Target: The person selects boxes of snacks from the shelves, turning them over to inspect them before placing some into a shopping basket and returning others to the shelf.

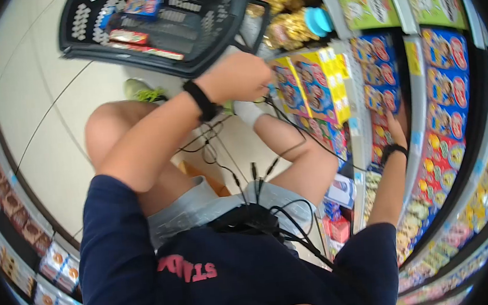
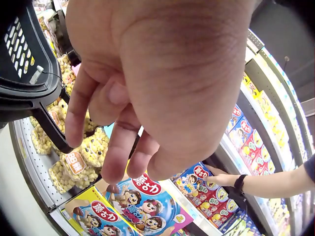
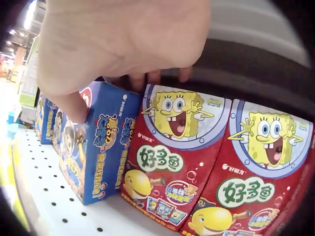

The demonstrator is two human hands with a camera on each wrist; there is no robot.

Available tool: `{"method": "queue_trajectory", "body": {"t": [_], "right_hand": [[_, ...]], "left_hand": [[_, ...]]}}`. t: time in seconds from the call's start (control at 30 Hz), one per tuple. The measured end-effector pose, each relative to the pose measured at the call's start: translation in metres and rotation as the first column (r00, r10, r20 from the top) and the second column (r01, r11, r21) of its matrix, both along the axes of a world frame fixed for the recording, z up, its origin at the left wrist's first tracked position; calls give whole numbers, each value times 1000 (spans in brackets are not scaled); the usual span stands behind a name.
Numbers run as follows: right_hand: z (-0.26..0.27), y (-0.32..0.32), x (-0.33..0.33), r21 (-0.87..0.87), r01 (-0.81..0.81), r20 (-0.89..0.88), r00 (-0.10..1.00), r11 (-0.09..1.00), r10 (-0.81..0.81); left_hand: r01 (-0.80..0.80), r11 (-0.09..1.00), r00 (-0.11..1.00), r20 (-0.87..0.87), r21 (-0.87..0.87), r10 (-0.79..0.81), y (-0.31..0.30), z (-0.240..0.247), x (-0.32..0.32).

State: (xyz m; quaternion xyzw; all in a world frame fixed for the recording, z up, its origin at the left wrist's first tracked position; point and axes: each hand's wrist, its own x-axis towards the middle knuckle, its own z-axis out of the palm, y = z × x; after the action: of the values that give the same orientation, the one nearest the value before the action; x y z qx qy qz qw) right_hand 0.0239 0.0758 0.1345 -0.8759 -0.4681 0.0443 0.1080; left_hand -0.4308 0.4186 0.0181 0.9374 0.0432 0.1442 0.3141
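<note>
R hand (image 3: 123, 42) is gripping blue box (image 3: 93, 147) on shelf (image 3: 44, 196): thumb on its front, fingers curling over top, w/ red box (image 3: 170, 162) touching alongside. L hand (image 2: 162, 83) is hanging loosely curled, holding nothing, near basket handle (image 2: 49, 130).

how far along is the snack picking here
Done: the shopping basket already holds a few snack packs. In hand: the right hand has a grip on a blue box, standing on the shelf beside red SpongeBob boxes. Left: lifting it out and into the basket by the left hand.
</note>
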Motion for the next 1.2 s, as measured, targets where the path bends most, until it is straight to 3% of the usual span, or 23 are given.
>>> {"method": "queue_trajectory", "body": {"t": [0.03, 0.07, 0.17, 0.23, 0.43, 0.5, 0.73, 0.83, 0.93, 1.03, 1.17, 1.2], "right_hand": [[14, 19, -33, -53, 109, 78, 991, 993, -105], [8, 12, -18, -81, 110, 163, 982, 991, -96], [23, 20, -32, -162, -12, 475, 875, 987, 88], [19, 20, -37, -130, 146, 465, 883, 981, -70], [7, 13, -29, -75, 205, 442, 884, 976, -152], [10, 15, -34, -69, 275, 321, 916, 959, -240], [14, 36, -42, -27, 168, 263, 952, 985, -155], [13, 44, -42, -46, 181, 344, 926, 982, -154], [13, 47, -36, -126, 341, 279, 914, 932, -297], [13, 51, -43, -154, 394, 279, 897, 906, -343], [18, 55, -61, -97, 314, 362, 895, 944, -261], [14, 57, -64, 7, 177, 469, 869, 984, -160]], "left_hand": [[20, 1000, 999, -47, 8, -19, -1, -5, 4], [36, 999, 997, -63, -6, -36, -1, -7, 5], [55, 998, 998, 36, -8, -54, -3, -7, 9], [64, 998, 997, -47, -8, -65, -4, -2, 10], [78, 996, 993, -81, -35, -81, -9, -1, 15], [80, 996, 995, -58, -44, -83, -10, -2, 16], [104, 994, 991, -84, -26, -106, -15, -4, 21], [105, 994, 992, -64, -36, -107, -14, -6, 20], [95, 995, 994, -45, -27, -96, -11, -5, 18], [76, 997, 997, -15, -1, -76, -9, -4, 16], [62, 998, 998, -14, -8, -62, -8, -5, 14], [59, 998, 998, 2, 0, -59, -8, -5, 13]]}}
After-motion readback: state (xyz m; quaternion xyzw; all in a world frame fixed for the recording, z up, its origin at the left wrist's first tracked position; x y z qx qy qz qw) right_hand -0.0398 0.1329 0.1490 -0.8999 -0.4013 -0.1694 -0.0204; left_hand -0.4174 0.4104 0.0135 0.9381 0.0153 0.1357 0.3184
